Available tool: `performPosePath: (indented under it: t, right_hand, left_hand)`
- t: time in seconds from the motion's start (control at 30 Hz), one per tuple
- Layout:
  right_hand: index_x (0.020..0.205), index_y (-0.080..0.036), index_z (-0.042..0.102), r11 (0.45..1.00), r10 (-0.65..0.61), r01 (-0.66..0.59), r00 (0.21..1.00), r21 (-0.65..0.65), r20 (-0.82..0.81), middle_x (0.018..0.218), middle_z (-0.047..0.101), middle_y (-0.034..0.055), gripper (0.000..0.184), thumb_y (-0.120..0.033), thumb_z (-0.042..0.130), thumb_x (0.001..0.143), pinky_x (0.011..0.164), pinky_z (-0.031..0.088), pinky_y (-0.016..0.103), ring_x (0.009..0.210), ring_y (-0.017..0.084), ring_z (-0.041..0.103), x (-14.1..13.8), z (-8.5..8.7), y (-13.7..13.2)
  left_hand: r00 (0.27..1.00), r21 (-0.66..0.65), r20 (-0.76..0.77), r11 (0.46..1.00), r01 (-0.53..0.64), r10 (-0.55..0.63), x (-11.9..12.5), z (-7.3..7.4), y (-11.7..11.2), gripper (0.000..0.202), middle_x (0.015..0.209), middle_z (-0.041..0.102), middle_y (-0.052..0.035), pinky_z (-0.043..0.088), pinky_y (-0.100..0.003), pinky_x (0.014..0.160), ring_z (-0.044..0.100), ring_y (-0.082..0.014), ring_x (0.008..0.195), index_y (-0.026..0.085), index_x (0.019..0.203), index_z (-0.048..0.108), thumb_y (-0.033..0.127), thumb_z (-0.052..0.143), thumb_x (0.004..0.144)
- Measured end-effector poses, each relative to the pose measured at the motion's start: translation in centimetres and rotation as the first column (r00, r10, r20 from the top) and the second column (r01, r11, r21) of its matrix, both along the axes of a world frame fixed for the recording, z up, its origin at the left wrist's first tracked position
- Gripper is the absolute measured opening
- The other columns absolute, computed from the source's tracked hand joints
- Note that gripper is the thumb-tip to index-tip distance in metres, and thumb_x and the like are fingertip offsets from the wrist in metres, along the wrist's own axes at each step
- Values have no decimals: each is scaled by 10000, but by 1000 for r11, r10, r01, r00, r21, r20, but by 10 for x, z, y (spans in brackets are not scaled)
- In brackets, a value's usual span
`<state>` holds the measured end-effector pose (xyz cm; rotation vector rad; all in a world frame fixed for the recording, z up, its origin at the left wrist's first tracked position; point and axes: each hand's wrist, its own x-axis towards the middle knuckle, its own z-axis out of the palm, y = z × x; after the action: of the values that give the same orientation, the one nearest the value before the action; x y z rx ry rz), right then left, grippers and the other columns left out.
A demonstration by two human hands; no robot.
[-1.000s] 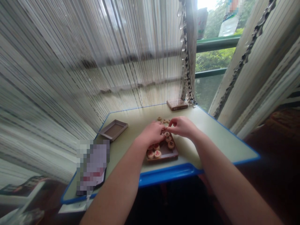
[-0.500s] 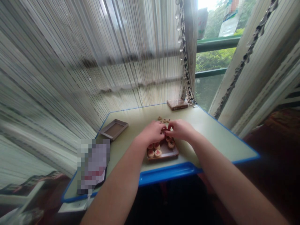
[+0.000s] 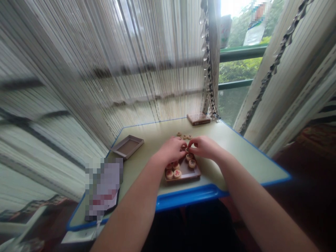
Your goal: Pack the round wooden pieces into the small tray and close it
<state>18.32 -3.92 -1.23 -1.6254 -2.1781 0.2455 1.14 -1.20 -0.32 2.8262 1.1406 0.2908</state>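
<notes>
A small brown tray point(image 3: 187, 172) lies near the front edge of the blue-rimmed table point(image 3: 189, 197). In it are several round wooden game pieces point(image 3: 177, 173) with red or dark marks. My left hand point(image 3: 170, 151) rests over the tray's far left part, fingers curled down onto the pieces. My right hand point(image 3: 203, 147) hovers over the tray's far right part, thumb and fingers pinched together close to a piece; what sits between them is hidden. The fingertips of both hands nearly meet. A few loose pieces point(image 3: 184, 136) lie on the table just beyond the hands.
An empty brown lid or tray point(image 3: 127, 146) sits at the table's left. A flat brown box point(image 3: 198, 118) lies at the far edge by the window. A blurred-out flat item point(image 3: 104, 189) lies at the front left. Striped curtains hang behind and at the right.
Both hands have stayed over the tray's far end, their fingertips shifting slightly among the pieces. The view has tilted a little.
</notes>
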Motion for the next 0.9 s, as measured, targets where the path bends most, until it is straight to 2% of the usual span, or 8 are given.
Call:
performPosePath:
  t: [0.33, 0.57, 0.67, 0.77, 0.9]
  right_hand:
    - [777, -220, 688, 1000, -2, 2, 1000, -16, -20, 625, 614, 5, 192, -341, 571, 683, 483, 286, 207, 536, 109, 475, 1, -2, 0]
    - [800, -218, 689, 1000, 28, -29, 997, -7, -69, 559, 550, -11, 206, -333, 571, 675, 482, 280, 204, 519, 105, 449, 3, -5, 0]
    - [802, -219, 689, 1000, 16, -17, 998, -19, -68, 568, 548, -12, 211, -347, 572, 681, 478, 277, 205, 521, 104, 446, 3, -5, 0]
    - [811, -215, 688, 999, 1, -3, 998, -33, -57, 598, 559, -8, 215, -348, 577, 684, 481, 280, 204, 530, 101, 445, 3, -3, -2]
    - [856, -231, 689, 998, 41, -44, 997, -38, -68, 647, 571, -11, 235, -351, 588, 681, 488, 289, 199, 540, 94, 441, 2, -1, -4]
  left_hand:
    - [1000, 4, 26, 1000, 12, -12, 1, 1, -2, 242, 952, 596, -52, 407, -300, 854, 513, -194, 919, 213, 950, 650, 324, 521, 778]
    - [996, -19, 83, 999, 42, -41, 3, 1, -3, 233, 957, 618, -54, 414, -299, 861, 526, -194, 942, 211, 949, 658, 292, 524, 776]
    - [992, -53, 124, 999, 5, 2, 0, 7, -3, 249, 961, 628, -62, 423, -283, 842, 544, -188, 934, 188, 954, 659, 279, 509, 777]
    - [983, -114, 152, 990, -88, 105, -7, 17, -4, 256, 957, 643, -48, 443, -251, 769, 573, -170, 863, 178, 944, 655, 287, 519, 756]
    - [984, -176, 72, 973, -149, 164, -15, 24, -5, 261, 852, 664, -17, 436, -229, 632, 589, -157, 737, 198, 868, 671, 371, 591, 688]
